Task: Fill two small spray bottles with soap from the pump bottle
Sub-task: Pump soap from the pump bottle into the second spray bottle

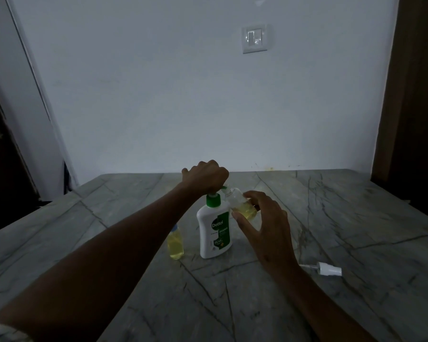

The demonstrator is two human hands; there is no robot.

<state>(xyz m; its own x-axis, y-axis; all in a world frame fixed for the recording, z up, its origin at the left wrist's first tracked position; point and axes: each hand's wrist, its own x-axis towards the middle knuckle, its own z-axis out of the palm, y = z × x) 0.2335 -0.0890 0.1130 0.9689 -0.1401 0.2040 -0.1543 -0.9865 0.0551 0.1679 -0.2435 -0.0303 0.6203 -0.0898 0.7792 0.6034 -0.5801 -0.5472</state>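
A white Dettol pump bottle (215,230) with a green collar stands upright on the grey marble table (331,230). My left hand (206,176) is closed over its pump head, which is hidden under the fist. My right hand (260,215) holds a small clear spray bottle (240,203), tilted, with its open neck under the green nozzle; yellow soap sits in its lower part. A second small bottle (175,245) with yellow soap and a pale blue top stands upright to the left of the pump bottle, partly behind my left forearm.
A white spray cap (328,269) with its dip tube lies on the table to the right of my right wrist. A white wall with a switch plate (256,39) rises behind the table. Dark door frames flank both sides.
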